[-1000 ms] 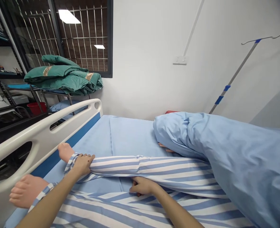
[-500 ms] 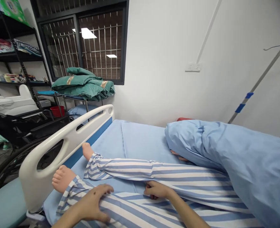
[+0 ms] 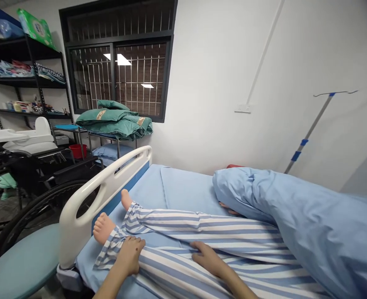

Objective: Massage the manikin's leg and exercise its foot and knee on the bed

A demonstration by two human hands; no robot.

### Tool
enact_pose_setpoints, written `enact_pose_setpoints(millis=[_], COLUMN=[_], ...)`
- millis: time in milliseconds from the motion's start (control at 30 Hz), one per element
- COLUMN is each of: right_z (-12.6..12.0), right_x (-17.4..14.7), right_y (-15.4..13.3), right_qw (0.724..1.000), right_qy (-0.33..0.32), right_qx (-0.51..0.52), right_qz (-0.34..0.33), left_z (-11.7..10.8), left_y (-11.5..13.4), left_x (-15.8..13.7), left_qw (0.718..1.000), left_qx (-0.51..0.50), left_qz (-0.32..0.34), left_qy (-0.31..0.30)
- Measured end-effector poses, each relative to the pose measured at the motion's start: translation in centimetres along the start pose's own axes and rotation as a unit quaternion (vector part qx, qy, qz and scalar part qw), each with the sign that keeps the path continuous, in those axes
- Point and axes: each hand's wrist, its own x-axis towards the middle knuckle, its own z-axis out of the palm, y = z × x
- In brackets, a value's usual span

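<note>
A lying figure with smooth, manikin-like feet wears blue-and-white striped trousers [image 3: 174,218] on the bed. My left hand [image 3: 130,254] is closed over the near lower leg, just above the ankle; its thumb is hidden on the near side. Around the knee of that same near leg lies my right hand [image 3: 207,258], fingers stretched out and resting on the striped cloth. The near foot [image 3: 103,228] points up beside the footboard, and the far foot [image 3: 126,200] lies beyond it. A light-blue quilt [image 3: 283,207] is folded back over the upper body. Fingers of the figure's hand [image 3: 228,207] peek from under it.
A white bed footboard [image 3: 74,207] stands at the left, with a wheelchair [image 3: 46,191] and a pale teal round-edged surface [image 3: 24,261] beyond. Folded green quilts [image 3: 118,120] lie on a chair under the window. An IV pole [image 3: 309,128] stands at the right.
My left hand has come down and closed on the near lower leg. My right hand's curled fingers have straightened onto the near leg. The view has shifted up and left.
</note>
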Motion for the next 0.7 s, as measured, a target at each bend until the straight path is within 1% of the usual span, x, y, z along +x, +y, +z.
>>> enact_pose_setpoints(millis=[100, 167, 200, 267, 300, 333, 367, 433, 500, 600, 667, 700], right_z=[-0.3, 0.1, 0.6, 2.3, 3.5, 4.7, 5.9, 8.6, 11.3, 15.2, 17.1, 17.8], right_x=[-3.6, -6.4, -7.7, -9.7, -10.1, -10.1, -9.5, -6.8, -3.0, 2.8, 5.6, 6.6], right_y=[-2.1, -3.4, -3.9, -5.0, -5.7, -6.5, -7.6, -10.9, -15.6, -23.7, -28.2, -29.9], right_qw=[0.996, 0.994, 0.994, 0.994, 0.991, 0.990, 0.990, 0.987, 0.985, 0.979, 0.974, 0.971], right_qy=[0.065, 0.082, 0.076, 0.052, 0.035, 0.024, 0.018, 0.008, -0.002, -0.031, -0.053, -0.061], right_qx=[-0.010, 0.017, 0.039, 0.095, 0.126, 0.137, 0.142, 0.158, 0.170, 0.192, 0.203, 0.207], right_qz=[-0.064, -0.077, -0.064, -0.016, 0.010, 0.012, 0.006, -0.007, -0.024, -0.061, -0.088, -0.101], left_z=[-0.2, -0.4, -0.4, -0.5, -0.5, -0.6, -0.7, -1.3, -2.3, -4.6, -6.0, -6.6], left_y=[-0.1, -0.1, -0.1, -0.1, -0.1, 0.0, 0.0, 0.0, 0.1, 0.5, 0.8, 1.0], left_x=[0.0, -0.1, -0.2, -0.3, -0.4, -0.4, -0.5, -0.8, -1.1, -1.7, -2.0, -2.1], left_qw=[1.000, 1.000, 1.000, 1.000, 1.000, 1.000, 1.000, 0.999, 0.999, 0.997, 0.996, 0.995], left_qx=[0.008, 0.015, 0.017, 0.018, 0.018, 0.018, 0.020, 0.030, 0.042, 0.060, 0.069, 0.072], left_qz=[0.005, 0.005, 0.005, 0.006, 0.007, 0.009, 0.010, 0.015, 0.021, 0.035, 0.047, 0.054], left_qy=[-0.007, -0.004, -0.001, 0.003, 0.006, 0.008, 0.008, 0.005, 0.006, 0.020, 0.028, 0.031])
